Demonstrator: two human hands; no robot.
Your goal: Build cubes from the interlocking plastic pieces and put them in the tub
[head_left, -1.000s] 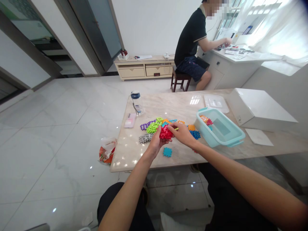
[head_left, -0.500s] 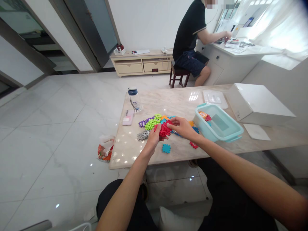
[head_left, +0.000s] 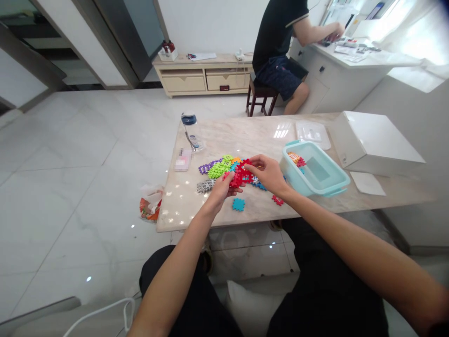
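Both of my hands grip a cluster of joined red toothed plastic tiles (head_left: 241,176) just above the marble table (head_left: 245,213). My left hand (head_left: 220,190) is curled round its near left side. My right hand (head_left: 267,174) pinches its far right edge. Beyond them lies a heap of loose tiles: lime green (head_left: 218,168), purple (head_left: 206,165), grey (head_left: 204,186) and blue (head_left: 258,186). One teal tile (head_left: 238,204) and one small red tile (head_left: 278,200) lie alone near the front edge.
A teal bin (head_left: 324,185) holding a few tiles stands right of my hands, with a clear lid (head_left: 313,133) and a white box (head_left: 375,145) behind. A water bottle (head_left: 191,131) stands at the far left corner. Another person (head_left: 280,51) sits at a desk beyond. A bag (head_left: 150,206) lies on the floor.
The view has tipped downward, shifting everything up in frame. My hands have lifted the red tile cluster slightly and my right hand's fingers have moved to its far edge.
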